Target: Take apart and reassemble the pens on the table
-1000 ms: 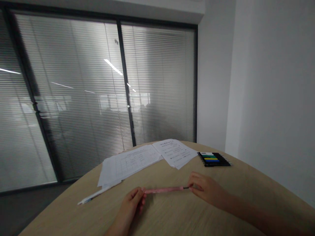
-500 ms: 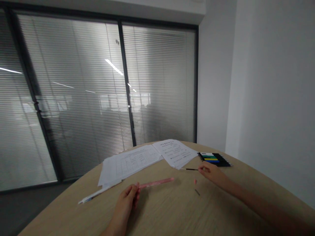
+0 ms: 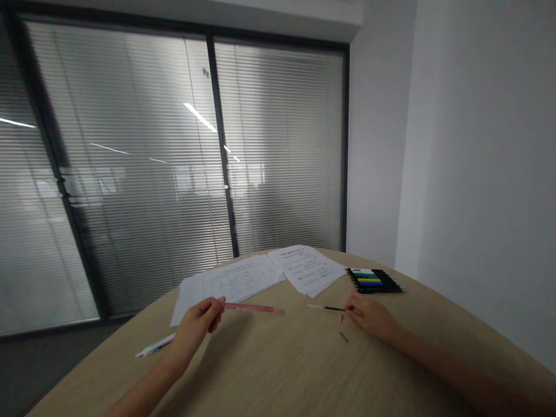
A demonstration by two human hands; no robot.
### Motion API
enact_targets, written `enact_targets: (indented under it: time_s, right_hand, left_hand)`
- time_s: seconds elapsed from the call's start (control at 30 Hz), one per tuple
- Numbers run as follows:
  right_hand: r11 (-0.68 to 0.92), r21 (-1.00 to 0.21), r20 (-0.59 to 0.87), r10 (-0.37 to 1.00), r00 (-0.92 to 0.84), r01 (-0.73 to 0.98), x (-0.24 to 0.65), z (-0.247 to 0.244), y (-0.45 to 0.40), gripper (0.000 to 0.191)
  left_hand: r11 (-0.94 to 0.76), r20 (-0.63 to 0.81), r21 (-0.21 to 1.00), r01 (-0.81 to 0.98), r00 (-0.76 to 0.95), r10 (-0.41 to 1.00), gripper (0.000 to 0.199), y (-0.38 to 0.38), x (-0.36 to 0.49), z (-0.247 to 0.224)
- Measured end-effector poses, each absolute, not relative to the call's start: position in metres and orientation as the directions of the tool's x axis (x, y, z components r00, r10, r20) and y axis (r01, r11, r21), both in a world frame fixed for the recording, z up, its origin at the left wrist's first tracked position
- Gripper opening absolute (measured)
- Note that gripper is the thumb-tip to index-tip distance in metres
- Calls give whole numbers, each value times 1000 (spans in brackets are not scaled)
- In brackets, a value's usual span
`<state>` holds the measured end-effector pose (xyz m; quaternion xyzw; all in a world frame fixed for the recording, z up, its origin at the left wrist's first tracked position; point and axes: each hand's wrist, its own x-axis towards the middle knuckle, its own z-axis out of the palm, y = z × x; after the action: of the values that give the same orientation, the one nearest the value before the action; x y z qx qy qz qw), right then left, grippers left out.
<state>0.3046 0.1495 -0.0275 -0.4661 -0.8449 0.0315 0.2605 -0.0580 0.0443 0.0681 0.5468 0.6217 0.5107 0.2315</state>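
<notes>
My left hand [image 3: 203, 317] is closed on one end of a pink pen barrel [image 3: 252, 308], which points right, above the table. My right hand [image 3: 371, 315] pinches a thin pen refill [image 3: 333, 308], dark near my fingers and pale toward its left tip. Just below that hand lie a small pink pen piece [image 3: 341, 318] and a short grey piece [image 3: 344, 336] that looks like a spring. A gap separates the barrel from the refill.
Printed sheets [image 3: 230, 284] lie beyond my left hand, with another page [image 3: 308, 269] beside them. A row of black pens with coloured labels [image 3: 376, 281] sits at the right. A white pen [image 3: 155, 345] rests left of my forearm. The wooden table [image 3: 278, 376] has a curved edge.
My left hand has moved left and farther from me with the pink barrel. My right hand has come slightly nearer with the refill, toward the small pink piece.
</notes>
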Motion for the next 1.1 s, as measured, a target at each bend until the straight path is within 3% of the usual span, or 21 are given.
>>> enact_targets:
  time_s: [0.5, 0.73, 0.93, 1.1]
  right_hand:
    - [587, -177, 407, 775, -484, 790, 302, -27, 147, 18]
    - [584, -167, 390, 779, -491, 794, 301, -24, 144, 20]
    - [578, -179, 390, 784, -482, 796, 301, -24, 144, 19]
    - [587, -175, 408, 774, -484, 791, 302, -25, 144, 19]
  left_hand:
    - [-68, 335, 745, 664, -282, 899, 45, 35, -60, 96]
    - [-183, 442, 507, 842, -72, 894, 40, 29, -59, 111]
    - [-333, 563, 297, 895, 118, 818, 38, 17, -51, 117]
    - [-380, 577, 244, 892, 182, 797, 38, 7, -39, 120]
